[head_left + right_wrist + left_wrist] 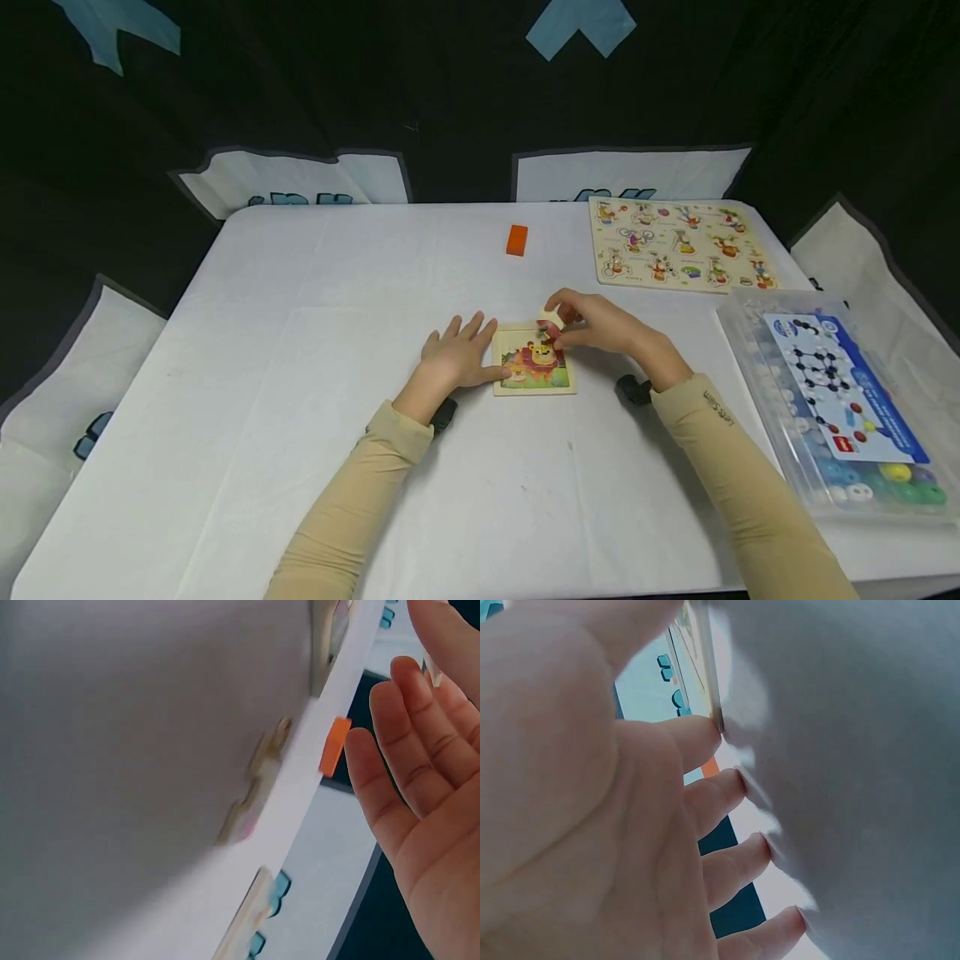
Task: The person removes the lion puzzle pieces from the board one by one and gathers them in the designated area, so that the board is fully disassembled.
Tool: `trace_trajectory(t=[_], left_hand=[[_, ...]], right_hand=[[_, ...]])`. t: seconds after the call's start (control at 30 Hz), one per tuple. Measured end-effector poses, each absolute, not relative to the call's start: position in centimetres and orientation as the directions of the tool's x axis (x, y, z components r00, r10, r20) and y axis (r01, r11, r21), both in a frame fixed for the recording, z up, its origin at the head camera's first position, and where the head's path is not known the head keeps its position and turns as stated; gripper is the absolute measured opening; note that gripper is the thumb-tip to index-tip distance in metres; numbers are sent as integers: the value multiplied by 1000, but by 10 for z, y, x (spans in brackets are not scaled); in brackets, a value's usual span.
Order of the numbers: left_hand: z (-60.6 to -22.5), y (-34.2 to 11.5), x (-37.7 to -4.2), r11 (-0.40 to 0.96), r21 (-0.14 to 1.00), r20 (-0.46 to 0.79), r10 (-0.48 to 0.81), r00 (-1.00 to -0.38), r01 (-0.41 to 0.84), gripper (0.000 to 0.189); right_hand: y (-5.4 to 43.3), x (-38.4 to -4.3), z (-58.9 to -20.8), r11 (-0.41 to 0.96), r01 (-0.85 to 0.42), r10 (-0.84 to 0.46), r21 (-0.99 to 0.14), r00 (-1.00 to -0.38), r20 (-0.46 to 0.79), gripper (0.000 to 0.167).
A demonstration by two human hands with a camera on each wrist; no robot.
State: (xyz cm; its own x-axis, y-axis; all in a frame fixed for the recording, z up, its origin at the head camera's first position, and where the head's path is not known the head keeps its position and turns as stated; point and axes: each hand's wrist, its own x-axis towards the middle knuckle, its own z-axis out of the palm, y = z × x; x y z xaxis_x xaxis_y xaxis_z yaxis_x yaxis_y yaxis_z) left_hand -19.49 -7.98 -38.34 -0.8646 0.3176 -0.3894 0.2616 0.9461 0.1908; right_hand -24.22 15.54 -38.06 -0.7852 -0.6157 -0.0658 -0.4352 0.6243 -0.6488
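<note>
A small square wooden puzzle (534,390) with a lion picture lies on the white table. My left hand (456,360) is spread beside it, the thumb resting on its left edge and the other fingertips touching the tablecloth. At the upper right corner, my right hand (600,323) pinches a puzzle piece (549,328) between thumb and fingers, tilted over the puzzle. The right wrist view shows only a pale edge of that held piece (433,672). Below that hand, a loose puzzle piece (255,787) lies on the table, blurred; the hand hides it in the head view.
An orange block (517,240) lies behind the puzzle. At the back right is a larger wooden picture board (678,242). A clear plastic box (847,400) of coloured balls, with a molecule card under its lid, stands along the right side. Dark cloth surrounds the table.
</note>
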Motion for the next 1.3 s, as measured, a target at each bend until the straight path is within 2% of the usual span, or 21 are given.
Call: trace_trajectory(t=[0.23, 0.37, 0.83, 1.3], left_hand=[[-385, -79, -195, 943, 200, -380, 324, -866, 265, 85], [-387, -79, -196, 945, 193, -385, 320, -866, 263, 85], [-388, -80, -198, 944, 190, -382, 325, -865, 271, 85], [-387, -81, -196, 942, 192, -377, 329, -866, 275, 85]], right_hand=[[186, -238, -386, 535, -340, -551, -773, -835, -14, 49], [206, -235, -388, 518, -299, -513, -801, -858, -12, 48], [255, -234, -396, 622, -189, -421, -760, -899, -121, 47], [251, -236, -394, 704, -206, -431, -680, -885, -178, 51]])
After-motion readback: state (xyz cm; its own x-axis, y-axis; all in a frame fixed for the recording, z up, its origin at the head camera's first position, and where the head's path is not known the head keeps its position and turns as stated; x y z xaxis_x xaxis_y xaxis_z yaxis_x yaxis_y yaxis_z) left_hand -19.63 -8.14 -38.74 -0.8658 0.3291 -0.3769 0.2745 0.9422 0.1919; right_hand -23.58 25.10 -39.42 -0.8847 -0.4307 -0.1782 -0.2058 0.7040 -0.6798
